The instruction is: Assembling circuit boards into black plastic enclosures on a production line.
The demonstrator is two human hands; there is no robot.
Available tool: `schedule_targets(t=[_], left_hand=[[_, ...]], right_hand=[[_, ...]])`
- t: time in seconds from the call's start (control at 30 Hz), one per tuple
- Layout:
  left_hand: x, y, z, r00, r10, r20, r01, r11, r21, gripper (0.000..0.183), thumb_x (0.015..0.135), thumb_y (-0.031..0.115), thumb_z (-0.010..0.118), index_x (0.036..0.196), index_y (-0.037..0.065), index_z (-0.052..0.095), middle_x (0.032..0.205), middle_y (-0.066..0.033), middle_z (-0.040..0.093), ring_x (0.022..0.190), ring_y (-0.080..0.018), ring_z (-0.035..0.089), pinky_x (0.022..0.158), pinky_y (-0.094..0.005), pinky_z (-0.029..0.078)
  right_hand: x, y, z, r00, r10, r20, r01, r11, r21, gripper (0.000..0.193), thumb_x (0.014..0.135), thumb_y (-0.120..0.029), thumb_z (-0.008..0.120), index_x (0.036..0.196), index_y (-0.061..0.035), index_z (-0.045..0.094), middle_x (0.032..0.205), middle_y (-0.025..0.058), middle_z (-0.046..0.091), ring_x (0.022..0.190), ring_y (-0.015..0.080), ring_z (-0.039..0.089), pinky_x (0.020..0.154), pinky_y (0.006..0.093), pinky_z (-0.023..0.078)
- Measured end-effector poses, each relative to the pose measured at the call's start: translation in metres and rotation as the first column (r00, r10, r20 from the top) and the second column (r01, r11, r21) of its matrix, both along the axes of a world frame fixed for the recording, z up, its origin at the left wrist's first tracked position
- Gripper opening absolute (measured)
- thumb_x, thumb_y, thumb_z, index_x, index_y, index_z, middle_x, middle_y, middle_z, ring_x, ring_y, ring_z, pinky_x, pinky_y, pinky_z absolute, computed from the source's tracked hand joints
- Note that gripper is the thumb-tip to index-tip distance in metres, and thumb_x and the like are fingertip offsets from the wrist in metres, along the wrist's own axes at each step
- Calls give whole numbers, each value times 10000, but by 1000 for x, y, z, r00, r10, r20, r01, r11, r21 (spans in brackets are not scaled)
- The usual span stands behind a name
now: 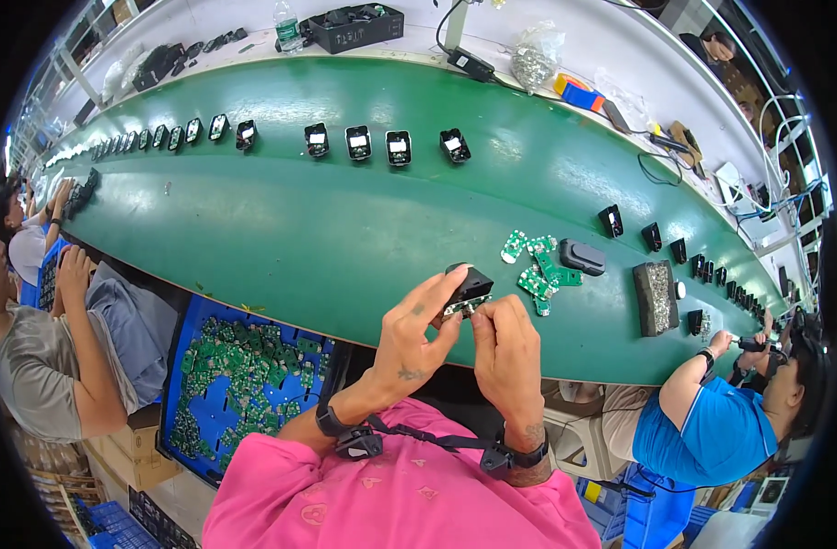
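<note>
My left hand is closed around a small black plastic housing, tilted over the table's near edge. A green circuit board shows along the housing's lower side. My right hand is closed, its thumb and finger pinched at the right end of that board; the fingertips hide the exact contact. Just beyond, to the right, several loose green circuit boards lie in a heap on the green table. Beside them rests a dark grey oval case.
Black housings stand in a row along the far side; more line the right. A dark foam-like block sits near the right edge. Left of me, a blue bin holds many boards. Co-workers sit left and right.
</note>
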State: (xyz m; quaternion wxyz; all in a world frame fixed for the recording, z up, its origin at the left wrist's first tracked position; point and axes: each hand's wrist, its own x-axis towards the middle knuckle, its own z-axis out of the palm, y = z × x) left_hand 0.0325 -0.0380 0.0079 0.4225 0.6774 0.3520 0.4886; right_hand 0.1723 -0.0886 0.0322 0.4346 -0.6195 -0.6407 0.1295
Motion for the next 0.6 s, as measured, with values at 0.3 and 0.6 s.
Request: schedule_targets(t=[0.3, 0.6], left_hand=[[0, 4, -3, 983, 70, -172, -11, 946, 324, 559, 850, -30, 656, 1392, 74, 568, 1180, -186, 640, 768, -226, 679, 673, -312, 577], [-4, -5, 12, 997, -43, 69, 51, 993, -108, 570, 854, -61, 634, 1405, 63, 554, 1149, -139, 634, 790, -128, 646, 679, -272, 588]], right_hand=[[7, 2, 5, 997, 64, -33, -66, 997, -50, 51, 922, -10, 609, 903, 14, 568, 809, 143, 550, 690, 315, 546, 612, 397, 427], [1, -3, 11, 991, 44, -125, -45, 999, -3, 64, 922, -18, 622, 882, 12, 581, 790, 102, 547, 651, 213, 516, 583, 333, 401]])
